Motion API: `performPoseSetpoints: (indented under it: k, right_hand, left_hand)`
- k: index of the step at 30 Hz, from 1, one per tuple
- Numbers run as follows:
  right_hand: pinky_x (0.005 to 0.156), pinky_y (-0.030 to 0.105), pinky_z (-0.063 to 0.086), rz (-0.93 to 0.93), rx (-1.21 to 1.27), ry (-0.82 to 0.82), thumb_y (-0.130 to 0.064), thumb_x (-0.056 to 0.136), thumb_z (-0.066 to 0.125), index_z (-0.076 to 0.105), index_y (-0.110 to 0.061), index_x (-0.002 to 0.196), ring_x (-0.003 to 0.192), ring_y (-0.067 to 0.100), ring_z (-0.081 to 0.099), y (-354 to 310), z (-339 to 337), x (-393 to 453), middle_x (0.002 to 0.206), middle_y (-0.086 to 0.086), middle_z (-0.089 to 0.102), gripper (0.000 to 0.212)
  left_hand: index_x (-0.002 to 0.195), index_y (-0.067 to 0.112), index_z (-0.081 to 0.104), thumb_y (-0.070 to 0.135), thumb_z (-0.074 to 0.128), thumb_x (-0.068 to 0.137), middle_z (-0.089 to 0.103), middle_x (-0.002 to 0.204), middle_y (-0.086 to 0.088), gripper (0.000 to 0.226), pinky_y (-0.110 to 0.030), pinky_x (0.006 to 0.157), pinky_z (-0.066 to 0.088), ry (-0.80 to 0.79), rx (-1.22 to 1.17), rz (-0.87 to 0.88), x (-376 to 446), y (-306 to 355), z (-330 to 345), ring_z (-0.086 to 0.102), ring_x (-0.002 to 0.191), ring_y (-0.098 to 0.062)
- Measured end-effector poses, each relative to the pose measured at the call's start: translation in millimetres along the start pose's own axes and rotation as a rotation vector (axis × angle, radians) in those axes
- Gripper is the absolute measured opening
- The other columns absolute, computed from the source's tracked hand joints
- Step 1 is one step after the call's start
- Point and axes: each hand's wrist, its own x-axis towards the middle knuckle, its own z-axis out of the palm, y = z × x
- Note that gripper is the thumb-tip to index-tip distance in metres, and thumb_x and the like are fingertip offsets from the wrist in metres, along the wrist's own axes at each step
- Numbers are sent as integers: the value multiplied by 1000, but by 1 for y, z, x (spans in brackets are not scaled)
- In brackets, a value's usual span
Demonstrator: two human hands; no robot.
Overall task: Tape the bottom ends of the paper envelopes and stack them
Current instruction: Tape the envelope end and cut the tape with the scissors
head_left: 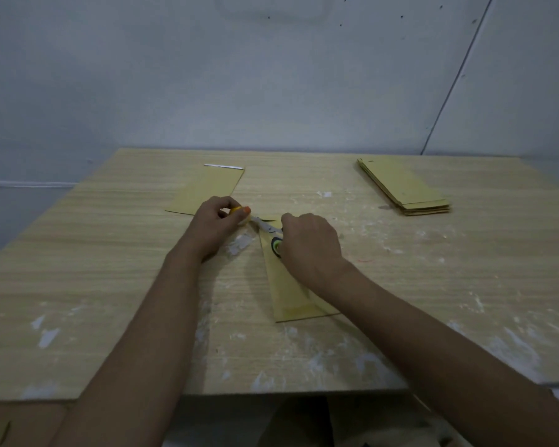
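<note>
Gripping scissors [267, 228], the right hand [309, 245] cuts tape [239, 211] pinched by the left hand [215, 225].

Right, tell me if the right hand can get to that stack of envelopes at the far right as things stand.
Probably yes, but not at once: the table between the right hand and the stack of envelopes lies bare, yet that hand grips the scissors, which it would have to put down first.
</note>
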Motion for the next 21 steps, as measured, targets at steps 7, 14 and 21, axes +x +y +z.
performPoseSetpoints:
  k: [7,14,21]
  right_hand:
    - [69,32,31,85,116,-23,-50,79,65,39,-14,91,86,27,41,3,6,7,84,5,43,46]
    - [75,36,33,109,157,-73,-59,78,62,43,-14,111,106,29,39,5,11,2,106,9,48,59]
    - [75,37,35,92,143,-69,-62,79,59,41,-13,113,108,30,39,8,19,1,109,9,47,61]
  left_hand:
    - [92,9,50,30,49,104,56,107,-21,24,-15,61,42,137,-35,13,5,1,3,58,83,-18]
    - [102,10,40,33,78,84,35,113,-7,48,-26,76,40,165,108,-32,4,0,7,47,91,-19]
    - [105,10,36,35,79,82,27,117,-5,54,-35,86,42,158,219,-93,7,0,12,42,101,-21]
